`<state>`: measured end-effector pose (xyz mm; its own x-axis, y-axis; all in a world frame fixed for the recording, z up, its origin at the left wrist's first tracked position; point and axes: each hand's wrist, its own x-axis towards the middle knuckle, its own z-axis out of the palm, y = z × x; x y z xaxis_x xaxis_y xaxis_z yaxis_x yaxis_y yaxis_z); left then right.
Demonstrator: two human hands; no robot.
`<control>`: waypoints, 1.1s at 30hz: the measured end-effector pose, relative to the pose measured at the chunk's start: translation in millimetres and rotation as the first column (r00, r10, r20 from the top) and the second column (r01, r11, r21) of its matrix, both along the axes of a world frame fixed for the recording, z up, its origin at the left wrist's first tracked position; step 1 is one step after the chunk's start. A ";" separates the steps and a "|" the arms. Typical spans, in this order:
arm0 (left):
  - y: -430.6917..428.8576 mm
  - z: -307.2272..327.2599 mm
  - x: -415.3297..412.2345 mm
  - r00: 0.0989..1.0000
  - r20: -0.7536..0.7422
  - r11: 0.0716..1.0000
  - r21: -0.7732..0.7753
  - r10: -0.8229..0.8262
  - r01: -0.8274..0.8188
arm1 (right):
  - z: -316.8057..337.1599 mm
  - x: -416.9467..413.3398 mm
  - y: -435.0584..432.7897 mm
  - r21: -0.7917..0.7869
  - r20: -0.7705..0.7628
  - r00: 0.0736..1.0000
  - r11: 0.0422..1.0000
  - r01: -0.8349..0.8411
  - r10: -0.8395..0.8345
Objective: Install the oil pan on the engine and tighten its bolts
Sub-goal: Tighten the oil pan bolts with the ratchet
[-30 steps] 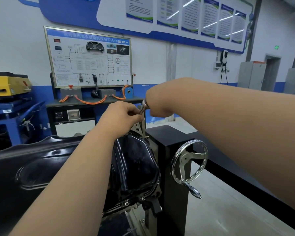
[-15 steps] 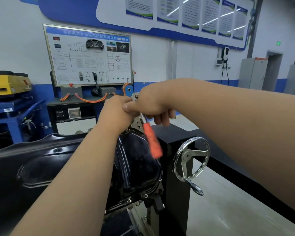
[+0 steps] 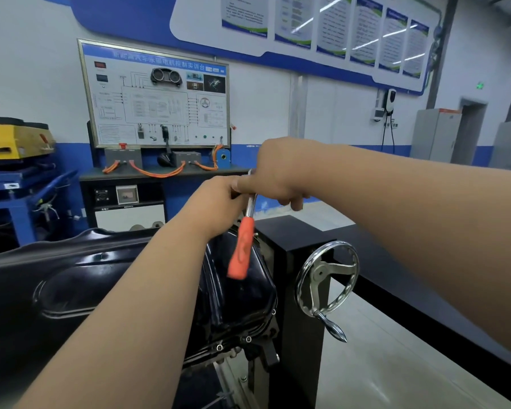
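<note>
The black oil pan (image 3: 242,293) sits on the engine, with bolts (image 3: 219,347) along its lower flange. A ratchet wrench (image 3: 242,246) with a chrome shaft and an orange grip hangs down over the pan's far end. My right hand (image 3: 275,175) holds the wrench near its head, fingers curled round the shaft. My left hand (image 3: 216,202) is curled at the wrench's head, above the pan's top edge. What lies under the two hands is hidden.
The engine stand's black post (image 3: 295,290) carries a chrome handwheel (image 3: 328,278) just right of the pan. A black rail (image 3: 425,320) runs along the right. A training panel on a bench (image 3: 157,95) stands behind, with a yellow and blue machine (image 3: 12,143) at the left.
The orange grip, hidden one second ago, has swung down into view and now hangs over the pan. My right hand rose slightly at the wrench's head.
</note>
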<state>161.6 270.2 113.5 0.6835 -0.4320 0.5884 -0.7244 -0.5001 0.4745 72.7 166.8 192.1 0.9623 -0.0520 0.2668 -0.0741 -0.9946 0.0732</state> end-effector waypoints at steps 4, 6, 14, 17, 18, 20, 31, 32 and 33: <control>1.4 -0.4 2.6 1.000 0.012 0.998 -0.062 -0.012 0.013 | -0.5 1.9 0.4 -0.147 0.080 0.996 0.989 -0.032 0.044; 0.5 -1.1 3.0 0.999 -0.020 0.998 -0.051 -0.030 0.029 | 0.2 1.1 -2.1 -0.318 0.159 0.985 0.948 -0.014 0.068; 3.1 1.8 2.3 0.997 0.036 0.987 -0.149 0.073 -0.067 | -4.9 5.7 -9.7 -0.286 0.230 0.968 0.958 -0.029 0.098; 1.6 -0.2 3.9 0.993 0.062 0.988 -0.126 0.096 -0.087 | -9.4 7.3 -10.0 -0.146 0.136 0.989 0.989 -0.032 0.052; 0.4 -1.2 3.8 0.994 0.062 0.990 -0.107 0.095 -0.088 | -10.2 7.1 -9.3 -0.135 0.115 0.992 0.990 -0.033 0.048; -1.8 -2.9 3.4 0.996 0.049 0.994 -0.085 0.077 -0.072 | -10.3 5.8 -8.6 -0.214 0.073 0.996 0.976 -0.028 0.045; 1.2 -0.6 1.7 0.999 0.028 0.996 -0.091 0.025 -0.023 | -3.7 3.3 -17.7 -0.706 0.175 0.937 0.702 -0.095 0.303; 1.1 -0.3 0.7 0.999 0.032 0.995 -0.101 0.030 -0.026 | -3.5 3.4 -19.2 -0.662 0.186 0.945 0.745 -0.081 0.267; 0.5 -0.3 -0.1 0.999 0.034 0.993 -0.114 0.033 -0.029 | -4.5 4.2 -20.1 -0.592 0.194 0.953 0.802 -0.075 0.233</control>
<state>161.5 270.7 113.2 0.6733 -0.3399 0.6566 -0.7269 -0.4667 0.5038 76.9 146.7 187.6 0.8425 0.3291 0.4264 -0.0172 -0.7748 0.6319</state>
